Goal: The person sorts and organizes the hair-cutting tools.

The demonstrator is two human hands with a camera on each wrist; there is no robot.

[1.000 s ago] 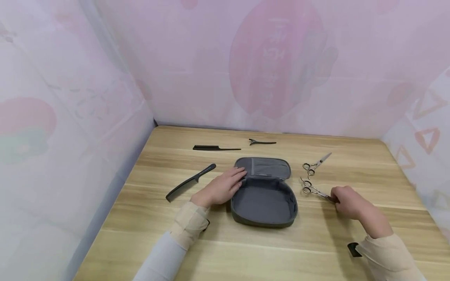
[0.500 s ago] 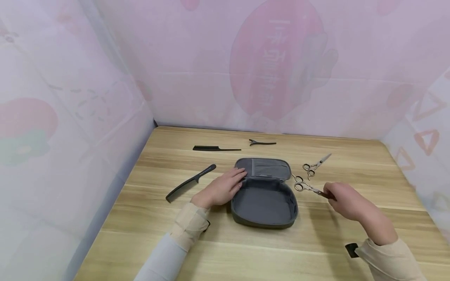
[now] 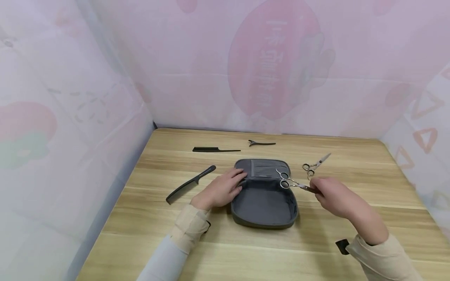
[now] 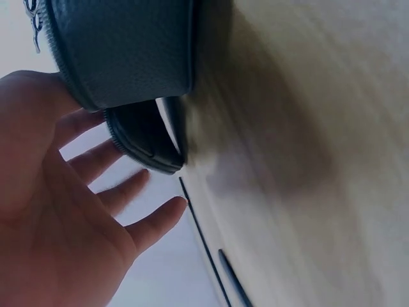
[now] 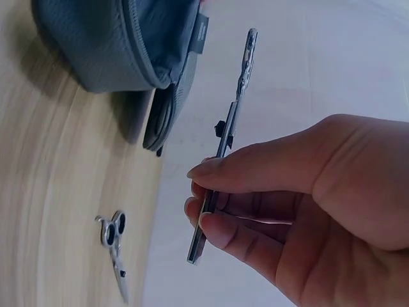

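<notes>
Pink-walled booth, wooden table [image 3: 246,249]: from the head view, the right hand [image 3: 332,195] pinches a pair of scissors [image 3: 293,183] by the blades over the open grey case [image 3: 263,195], handles above its interior. Flat-fingered, the left hand [image 3: 221,189] rests on the case's left edge. At the left wrist, straight fingers [image 4: 102,160] lie beside the case [image 4: 121,51]. At the right wrist, thumb and fingers [image 5: 255,169] clamp the scissors [image 5: 223,141]; a second pair of scissors [image 5: 115,246] lies on the table right of the case [image 5: 115,45].

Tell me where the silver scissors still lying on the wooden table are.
In the head view, the silver scissors lie flat on the wooden table, to the right of the open grey zip case, just beyond the right hand.
</notes>
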